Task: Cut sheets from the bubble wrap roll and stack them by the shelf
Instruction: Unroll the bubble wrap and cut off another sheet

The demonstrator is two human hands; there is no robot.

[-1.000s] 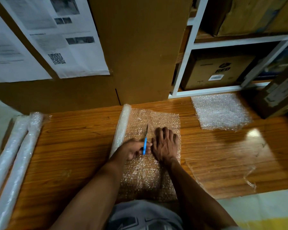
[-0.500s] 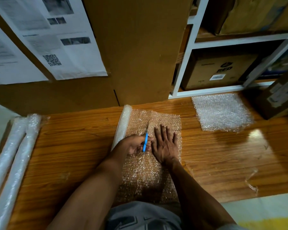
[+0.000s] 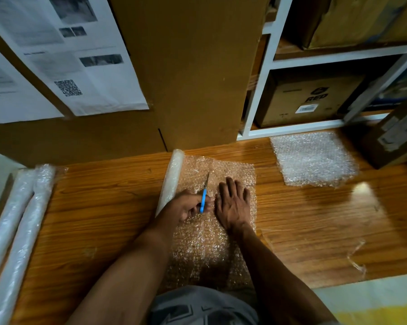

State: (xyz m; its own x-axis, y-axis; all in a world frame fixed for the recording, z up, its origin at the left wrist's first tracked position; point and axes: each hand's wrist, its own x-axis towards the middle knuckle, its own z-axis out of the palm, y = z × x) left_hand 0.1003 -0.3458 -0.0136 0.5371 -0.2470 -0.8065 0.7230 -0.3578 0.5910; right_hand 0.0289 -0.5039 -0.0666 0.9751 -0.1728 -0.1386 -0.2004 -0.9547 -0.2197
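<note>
A bubble wrap roll (image 3: 172, 177) lies on the wooden floor (image 3: 104, 202), partly unrolled into a sheet (image 3: 204, 254) that stretches toward me. My left hand (image 3: 187, 207) grips blue-handled scissors (image 3: 204, 195) whose blades point away from me along the sheet, just right of the roll. My right hand (image 3: 233, 202) lies flat on the sheet, fingers spread, right beside the scissors. A stack of cut bubble wrap sheets (image 3: 312, 158) rests on the floor in front of the white shelf (image 3: 289, 129).
Two more wrapped rolls (image 3: 17, 219) lie along the left edge of the floor. A tall cardboard panel (image 3: 193, 73) stands behind the roll. Cardboard boxes (image 3: 307, 99) fill the shelf, and another box (image 3: 394, 139) leans at the far right. A plastic scrap (image 3: 357, 259) lies at the right.
The scissors and my left hand have crept forward along the sheet, away from me. My right hand has shifted slightly forward, staying flat on the wrap.
</note>
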